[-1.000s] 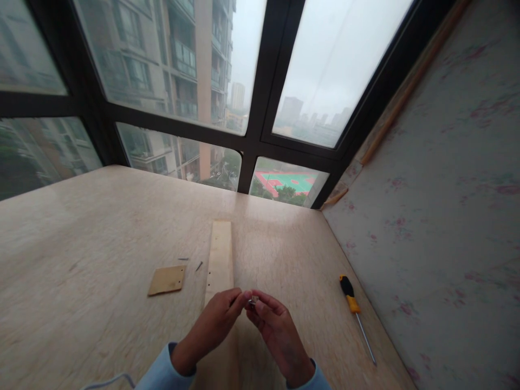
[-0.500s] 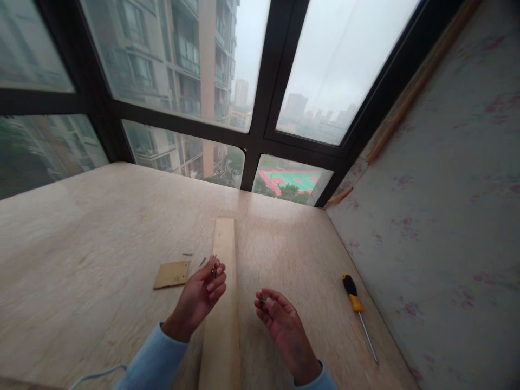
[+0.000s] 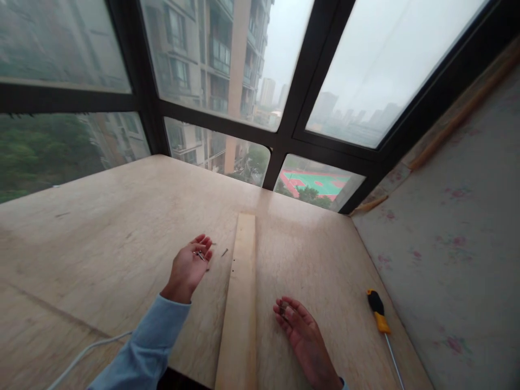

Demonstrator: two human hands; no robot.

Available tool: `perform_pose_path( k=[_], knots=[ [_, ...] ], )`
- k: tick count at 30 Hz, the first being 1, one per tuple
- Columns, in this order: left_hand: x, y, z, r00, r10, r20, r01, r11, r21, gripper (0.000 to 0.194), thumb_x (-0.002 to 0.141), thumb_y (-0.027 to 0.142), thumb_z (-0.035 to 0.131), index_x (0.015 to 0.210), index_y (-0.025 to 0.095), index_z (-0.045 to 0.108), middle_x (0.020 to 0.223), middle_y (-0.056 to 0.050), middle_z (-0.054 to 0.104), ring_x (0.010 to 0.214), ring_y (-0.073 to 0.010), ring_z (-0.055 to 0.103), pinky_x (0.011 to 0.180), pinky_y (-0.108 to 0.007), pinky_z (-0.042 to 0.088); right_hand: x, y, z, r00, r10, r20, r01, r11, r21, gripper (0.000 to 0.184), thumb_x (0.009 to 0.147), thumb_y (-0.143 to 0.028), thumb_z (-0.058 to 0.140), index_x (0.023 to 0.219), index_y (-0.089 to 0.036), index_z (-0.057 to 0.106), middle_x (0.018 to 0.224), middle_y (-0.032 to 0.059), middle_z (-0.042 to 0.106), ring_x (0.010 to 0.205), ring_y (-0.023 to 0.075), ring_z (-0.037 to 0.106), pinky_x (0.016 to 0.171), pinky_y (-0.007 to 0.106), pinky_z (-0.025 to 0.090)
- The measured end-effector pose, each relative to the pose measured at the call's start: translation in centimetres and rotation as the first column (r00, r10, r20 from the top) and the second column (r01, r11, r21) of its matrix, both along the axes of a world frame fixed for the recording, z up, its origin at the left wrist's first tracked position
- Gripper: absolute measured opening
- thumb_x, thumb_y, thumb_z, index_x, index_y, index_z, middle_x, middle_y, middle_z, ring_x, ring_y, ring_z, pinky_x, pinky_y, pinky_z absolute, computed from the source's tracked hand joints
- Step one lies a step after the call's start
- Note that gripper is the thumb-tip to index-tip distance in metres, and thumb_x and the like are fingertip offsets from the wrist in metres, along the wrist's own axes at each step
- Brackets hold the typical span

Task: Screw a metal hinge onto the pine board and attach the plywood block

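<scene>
My left hand (image 3: 189,268) is turned palm up, its fingers curled around a few small metal screws (image 3: 199,254) lying in the palm. It hovers over the tabletop, left of a long pale wooden board (image 3: 239,303) with two small dark holes near its left edge. On the other side of the board, my right hand (image 3: 300,330) pinches a small shiny metal piece (image 3: 283,307) between thumb and fingers; its exact kind is too small to make out. A loose screw (image 3: 225,252) lies between my left hand and the board. My left hand hides the small brown plate.
A screwdriver (image 3: 378,311) with a black and yellow handle lies at the right, near the papered wall (image 3: 455,271). A white cable (image 3: 87,349) crosses the lower left of the marbled tabletop (image 3: 114,216). Dark-framed windows (image 3: 280,146) rise behind.
My hands have come apart. My left hand moved left and away from me, turning palm up with the screws, and now covers the brown plate. My right hand keeps its pinch. The view swung left.
</scene>
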State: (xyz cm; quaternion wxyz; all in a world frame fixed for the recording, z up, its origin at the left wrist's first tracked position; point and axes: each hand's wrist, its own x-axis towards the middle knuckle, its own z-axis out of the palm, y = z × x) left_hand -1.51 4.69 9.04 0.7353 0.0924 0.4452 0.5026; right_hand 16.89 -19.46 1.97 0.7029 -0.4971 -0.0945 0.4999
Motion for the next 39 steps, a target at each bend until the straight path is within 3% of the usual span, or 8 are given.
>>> perform_pose_path(
  k=[4, 8, 16, 21, 28, 32, 36, 39],
  knots=[
    [-1.3, 1.9, -2.0, 0.956, 0.182, -0.231, -0.165, 0.982, 0.089, 0.036, 0.055, -0.003, 0.049, 0.083, 0.017, 0.062, 0.079, 0.0, 0.058, 0.07, -0.0101, 0.055, 0.065, -0.024, 0.037, 0.2, -0.5, -0.1, 1.0, 0.021, -0.005, -0.021, 0.999, -0.031, 0.04, 0.065, -0.035, 0.09, 0.098, -0.018, 0.076, 0.108, 0.0103, 0.075, 0.1, 0.0234, 0.07, 0.095, 0.038, 0.055],
    [-2.3, 3.2, -4.1, 0.85, 0.288, -0.441, -0.213, 0.954, 0.213, 0.031, 0.056, 0.006, 0.051, 0.083, 0.017, 0.059, 0.077, 0.001, 0.056, 0.067, -0.012, 0.05, 0.061, -0.025, 0.032, 0.4, -0.5, -0.3, 1.0, 0.015, -0.014, -0.016, 0.998, -0.057, 0.041, 0.064, -0.034, 0.09, 0.099, -0.017, 0.076, 0.107, 0.0096, 0.076, 0.097, 0.022, 0.071, 0.092, 0.035, 0.057],
    [-3.2, 4.4, -6.5, 0.753, 0.404, -0.52, -0.236, 0.903, 0.359, 0.028, 0.059, 0.008, 0.054, 0.085, 0.017, 0.056, 0.079, 0.001, 0.054, 0.076, -0.0128, 0.053, 0.075, -0.024, 0.041, 0.7, -0.3, -0.8, 0.999, 0.03, -0.016, -0.031, 0.997, -0.076, 0.044, 0.062, -0.04, 0.091, 0.097, -0.018, 0.077, 0.105, 0.01, 0.077, 0.096, 0.0203, 0.072, 0.088, 0.028, 0.058],
    [-3.2, 4.6, -7.2, 0.734, 0.377, -0.565, -0.169, 0.907, 0.386, 0.028, 0.061, 0.008, 0.055, 0.087, 0.017, 0.056, 0.082, 0.0, 0.057, 0.08, -0.015, 0.057, 0.08, -0.027, 0.045, 0.8, -0.2, -0.8, 1.0, 0.019, -0.016, -0.021, 0.996, -0.087, 0.046, 0.06, -0.04, 0.092, 0.096, -0.016, 0.077, 0.103, 0.0106, 0.077, 0.095, 0.0221, 0.073, 0.087, 0.031, 0.06],
    [-3.0, 4.6, -7.8, 0.707, 0.362, -0.607, -0.11, 0.905, 0.411, 0.028, 0.063, 0.009, 0.056, 0.09, 0.016, 0.057, 0.085, -0.002, 0.059, 0.089, -0.0184, 0.062, 0.09, -0.034, 0.048, 0.9, -0.5, -1.1, 0.999, 0.041, -0.011, -0.042, 0.997, -0.061, 0.043, 0.066, -0.039, 0.089, 0.099, -0.016, 0.076, 0.103, 0.0096, 0.077, 0.093, 0.0194, 0.073, 0.085, 0.028, 0.06],
    [-3.1, 4.6, -7.6, 0.683, 0.395, -0.615, -0.113, 0.888, 0.445, 0.028, 0.066, 0.01, 0.055, 0.093, 0.017, 0.058, 0.096, -0.005, 0.062, 0.1, -0.02, 0.062, 0.096, -0.036, 0.047, 1.1, -0.6, -1.4, 0.999, 0.043, -0.018, -0.044, 0.997, -0.066, 0.042, 0.066, -0.043, 0.088, 0.096, -0.016, 0.077, 0.101, 0.0094, 0.078, 0.088, 0.0195, 0.074, 0.079, 0.028, 0.062],
    [-2.9, 3.9, -6.3, 0.657, 0.411, -0.632, -0.064, 0.866, 0.496, 0.028, 0.069, 0.011, 0.056, 0.096, 0.016, 0.059, 0.106, -0.007, 0.064, 0.108, -0.021, 0.06, 0.101, -0.038, 0.044, 1.0, -0.5, -1.1, 0.999, 0.047, -0.016, -0.048, 0.995, -0.082, 0.042, 0.064, -0.043, 0.089, 0.094, -0.016, 0.077, 0.1, 0.0095, 0.078, 0.086, 0.0193, 0.074, 0.077, 0.027, 0.062],
    [-2.1, 2.7, -4.4, 0.656, 0.359, -0.664, 0.057, 0.854, 0.517, 0.027, 0.071, 0.012, 0.055, 0.097, 0.016, 0.061, 0.106, -0.008, 0.066, 0.107, -0.0216, 0.061, 0.1, -0.04, 0.045, 0.9, -0.2, -0.7, 0.998, 0.07, -0.008, -0.07, 0.994, -0.083, 0.041, 0.065, -0.042, 0.089, 0.094, -0.015, 0.077, 0.101, 0.0101, 0.077, 0.087, 0.019, 0.074, 0.079, 0.027, 0.061]
  ],
)
